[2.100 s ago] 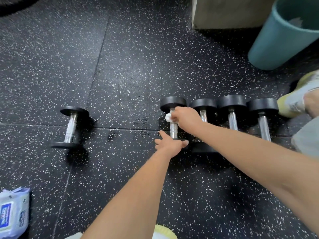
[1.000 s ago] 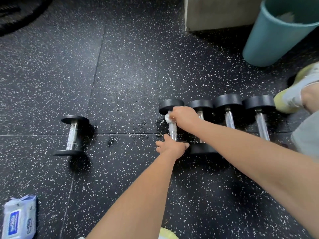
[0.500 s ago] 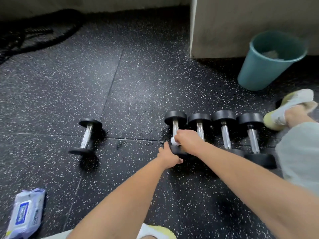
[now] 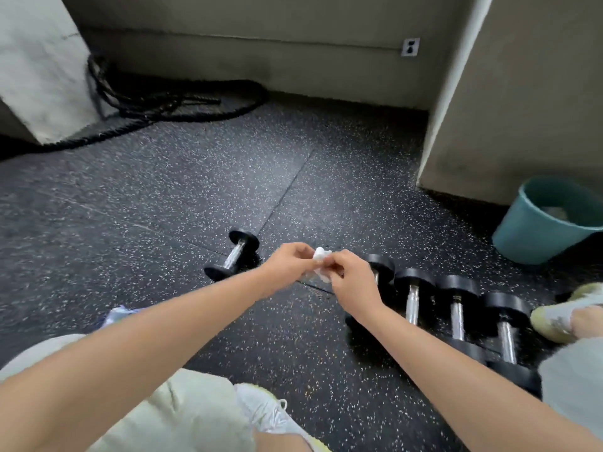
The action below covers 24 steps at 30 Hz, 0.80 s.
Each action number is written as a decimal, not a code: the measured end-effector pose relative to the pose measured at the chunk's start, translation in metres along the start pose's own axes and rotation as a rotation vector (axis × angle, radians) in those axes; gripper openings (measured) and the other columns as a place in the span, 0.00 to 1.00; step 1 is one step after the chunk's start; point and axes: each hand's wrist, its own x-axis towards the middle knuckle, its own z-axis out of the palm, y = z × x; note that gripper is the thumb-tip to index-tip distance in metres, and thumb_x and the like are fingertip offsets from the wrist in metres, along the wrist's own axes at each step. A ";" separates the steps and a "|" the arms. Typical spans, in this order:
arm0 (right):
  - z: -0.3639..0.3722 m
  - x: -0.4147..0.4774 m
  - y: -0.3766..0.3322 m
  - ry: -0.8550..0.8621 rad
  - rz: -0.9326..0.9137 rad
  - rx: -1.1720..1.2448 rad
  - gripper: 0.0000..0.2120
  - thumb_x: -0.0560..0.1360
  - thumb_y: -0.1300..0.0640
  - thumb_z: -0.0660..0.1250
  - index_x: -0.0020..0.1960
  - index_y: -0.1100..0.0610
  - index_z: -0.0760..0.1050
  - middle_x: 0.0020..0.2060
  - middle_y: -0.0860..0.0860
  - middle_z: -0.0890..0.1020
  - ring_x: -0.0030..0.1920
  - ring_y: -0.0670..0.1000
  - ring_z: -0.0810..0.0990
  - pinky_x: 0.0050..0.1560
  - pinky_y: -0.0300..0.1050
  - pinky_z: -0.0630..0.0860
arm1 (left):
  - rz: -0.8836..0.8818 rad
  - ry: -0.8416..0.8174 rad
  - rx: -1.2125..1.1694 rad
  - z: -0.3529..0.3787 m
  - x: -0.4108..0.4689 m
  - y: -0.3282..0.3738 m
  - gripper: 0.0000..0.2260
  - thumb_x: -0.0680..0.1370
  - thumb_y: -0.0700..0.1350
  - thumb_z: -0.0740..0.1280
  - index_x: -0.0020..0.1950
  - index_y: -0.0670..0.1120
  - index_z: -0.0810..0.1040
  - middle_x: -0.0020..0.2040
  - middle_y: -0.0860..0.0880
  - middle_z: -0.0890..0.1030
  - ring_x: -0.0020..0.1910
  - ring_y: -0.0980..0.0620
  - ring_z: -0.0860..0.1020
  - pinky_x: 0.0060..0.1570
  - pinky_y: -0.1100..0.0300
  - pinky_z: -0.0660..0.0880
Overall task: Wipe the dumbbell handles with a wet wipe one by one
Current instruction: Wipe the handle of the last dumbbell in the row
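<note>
Head: wipe (image 4: 321,256) between both hands (image 4: 288,264) (image 4: 354,283)

Speckled black rubber floor (image 4: 163,197) is left open ahead and leftward, bounded by a black battle rope (image 4: 163,104) at the wall (image 4: 293,60). On the right, passage is blocked by a row of four black-headed, chrome-handled dumbbells (image 4: 456,316), a teal plastic bucket (image 4: 528,233) and a grey concrete pillar (image 4: 522,93). The gap between that row and a lone matching dumbbell (image 4: 233,256) is overhung by the left hand (image 4: 287,262) and right hand (image 4: 350,282), both pinching a white wipe (image 4: 321,256).
</note>
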 end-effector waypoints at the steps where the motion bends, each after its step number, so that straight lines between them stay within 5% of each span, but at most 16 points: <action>1: 0.005 0.001 -0.009 -0.010 -0.032 -0.005 0.08 0.76 0.58 0.71 0.48 0.45 0.82 0.42 0.41 0.80 0.45 0.41 0.78 0.47 0.43 0.77 | 0.016 0.024 0.002 -0.009 -0.006 -0.002 0.17 0.73 0.58 0.77 0.53 0.47 0.83 0.48 0.46 0.87 0.44 0.53 0.81 0.49 0.54 0.78; 5: 0.031 0.006 -0.039 -0.057 -0.115 0.008 0.10 0.77 0.58 0.71 0.54 0.45 0.83 0.48 0.39 0.81 0.48 0.40 0.80 0.49 0.40 0.78 | 0.027 0.121 -0.074 -0.044 -0.021 -0.019 0.03 0.81 0.44 0.72 0.53 0.45 0.82 0.46 0.44 0.86 0.43 0.53 0.81 0.48 0.54 0.80; 9: 0.056 0.010 -0.048 -0.085 -0.099 0.003 0.09 0.77 0.56 0.70 0.53 0.45 0.83 0.48 0.39 0.83 0.46 0.39 0.81 0.48 0.45 0.80 | 0.030 0.160 -0.109 -0.061 -0.022 -0.042 0.04 0.83 0.39 0.69 0.55 0.42 0.83 0.38 0.52 0.84 0.33 0.60 0.78 0.34 0.68 0.72; 15: 0.077 0.029 -0.057 -0.072 -0.029 0.023 0.05 0.78 0.55 0.68 0.51 0.47 0.82 0.43 0.39 0.83 0.43 0.40 0.82 0.45 0.46 0.81 | 0.030 0.145 -0.091 -0.084 0.003 -0.045 0.04 0.82 0.42 0.70 0.54 0.45 0.84 0.47 0.44 0.86 0.43 0.52 0.84 0.53 0.51 0.81; 24: 0.110 0.064 -0.085 0.062 0.069 0.055 0.06 0.76 0.54 0.71 0.49 0.49 0.74 0.40 0.43 0.82 0.41 0.41 0.80 0.44 0.42 0.78 | 0.045 0.247 -0.106 -0.125 0.029 -0.044 0.05 0.79 0.46 0.74 0.49 0.46 0.81 0.42 0.49 0.85 0.40 0.51 0.81 0.49 0.49 0.80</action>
